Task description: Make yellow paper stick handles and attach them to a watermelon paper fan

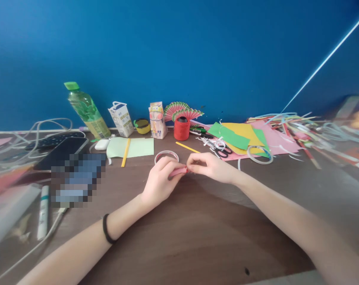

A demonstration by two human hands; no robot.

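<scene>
Head view: your two hands meet over the one table (182,241), and between them is one small pink piece (178,171) with one red tip (186,169). Your left hand (159,180), with one black band (107,228) on its wrist, has its thumb and fingers clamped on the pink piece; your right hand (213,168) brings its thumb and forefinger close together at the red tip, though you cannot tell from here whether they grip it. Count two rolls of tape: one tape roll (167,152) just behind your left hand, the other tape roll (261,162) farther right, beside the coloured paper. Two yellow strips lie out, one yellow strip (126,152) across a single pale green sheet (142,147), one shorter-looking strip (188,147) just behind your hands. Beyond them you have one red spool (182,130), two pleated fans (176,110), two drink cartons (157,120), one yellow-and-black round container (143,126) and one green-capped bottle (86,110), tilted in this view. To your right, one pair of scissors (223,151) lies by white scraps, near two green sheets (230,135), one yellow sheet (241,130) and pink paper (276,136); the paper strips (301,126) past these are too tangled to count. To your left sit one white case (102,145), two dark devices (62,153) and one marker (43,213).
</scene>
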